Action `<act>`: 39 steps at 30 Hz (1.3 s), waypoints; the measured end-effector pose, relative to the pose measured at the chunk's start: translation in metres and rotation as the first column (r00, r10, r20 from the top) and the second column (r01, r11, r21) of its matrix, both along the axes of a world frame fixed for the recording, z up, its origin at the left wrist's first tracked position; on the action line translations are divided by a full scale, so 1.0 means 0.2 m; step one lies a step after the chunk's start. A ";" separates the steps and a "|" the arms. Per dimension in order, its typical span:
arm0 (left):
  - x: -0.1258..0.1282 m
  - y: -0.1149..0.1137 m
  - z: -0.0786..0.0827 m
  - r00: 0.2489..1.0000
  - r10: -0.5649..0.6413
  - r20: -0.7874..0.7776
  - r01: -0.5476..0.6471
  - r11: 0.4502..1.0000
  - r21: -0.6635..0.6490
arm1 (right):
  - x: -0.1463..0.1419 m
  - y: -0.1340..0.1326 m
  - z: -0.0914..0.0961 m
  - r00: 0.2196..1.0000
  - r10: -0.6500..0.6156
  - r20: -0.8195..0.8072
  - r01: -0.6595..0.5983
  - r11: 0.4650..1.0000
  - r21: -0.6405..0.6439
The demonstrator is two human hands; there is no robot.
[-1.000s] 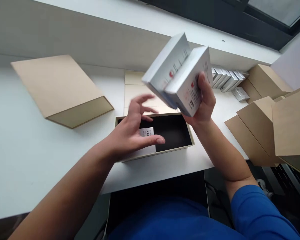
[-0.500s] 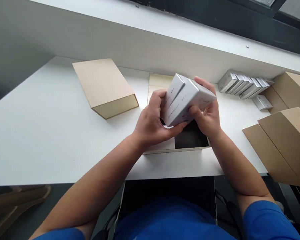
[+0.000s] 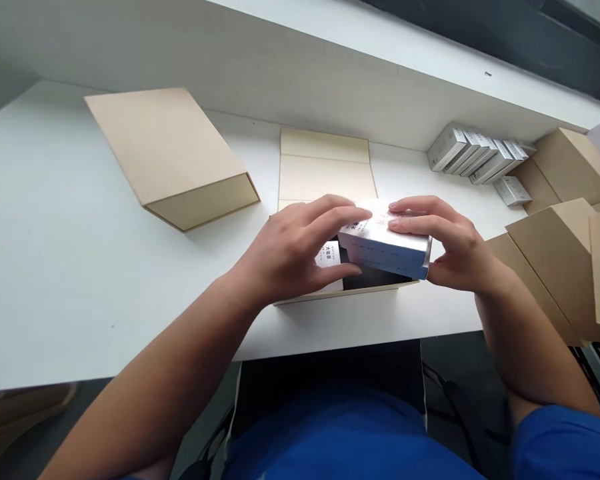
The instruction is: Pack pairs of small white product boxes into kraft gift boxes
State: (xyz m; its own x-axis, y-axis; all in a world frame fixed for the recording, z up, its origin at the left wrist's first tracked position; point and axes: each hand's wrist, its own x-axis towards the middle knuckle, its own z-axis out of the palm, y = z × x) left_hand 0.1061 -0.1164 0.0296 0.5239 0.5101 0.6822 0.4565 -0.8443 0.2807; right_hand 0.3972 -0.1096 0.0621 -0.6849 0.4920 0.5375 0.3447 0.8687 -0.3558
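Observation:
Two small white printed cartons (image 3: 385, 247), stacked one on the other, are held level between my hands over an open cream box. My left hand (image 3: 300, 247) grips their left end, fingers on top and thumb low at the front. At the right end my right hand (image 3: 455, 247) has its fingers over the top and its thumb beneath. The open box (image 3: 370, 292) has a dark interior, and its cream lid (image 3: 325, 177) lies back towards the wall. In its left part sits another white carton (image 3: 333, 257), partly hidden by my left hand.
A closed beige box (image 3: 170, 147) stands to the left on the white table (image 3: 55, 267). At the back right, several white cartons (image 3: 475, 157) lean in a row, with a single carton (image 3: 512, 191) before them. Open brown cardboard boxes (image 3: 545, 267) take up the right side.
The cartons have gone from tilted up to nearly flat and lower over the open box. My right hand has shifted to their right end. The camera view has turned slightly.

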 end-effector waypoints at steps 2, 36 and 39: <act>-0.02 0.02 -0.01 0.999 -0.037 -0.015 0.036 0.999 -0.021 | 0.05 0.02 -0.02 0.999 0.019 0.028 -0.017 0.998 -0.059; -0.02 0.01 0.00 0.913 0.222 -0.342 -0.349 0.859 -0.374 | -0.40 -0.03 0.38 0.301 -0.060 0.952 0.523 0.845 -0.112; -0.02 0.01 0.00 0.929 0.187 -0.318 -0.306 0.873 -0.380 | -0.46 -0.02 0.37 0.183 -0.049 0.982 0.517 0.854 -0.054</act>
State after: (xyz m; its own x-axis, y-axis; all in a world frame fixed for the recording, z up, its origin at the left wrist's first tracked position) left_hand 0.1017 -0.1143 0.0294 0.4721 0.8506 0.2316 0.7403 -0.5252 0.4196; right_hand 0.3060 -0.1129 0.1366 -0.3209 0.7317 -0.6014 0.8096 0.5414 0.2267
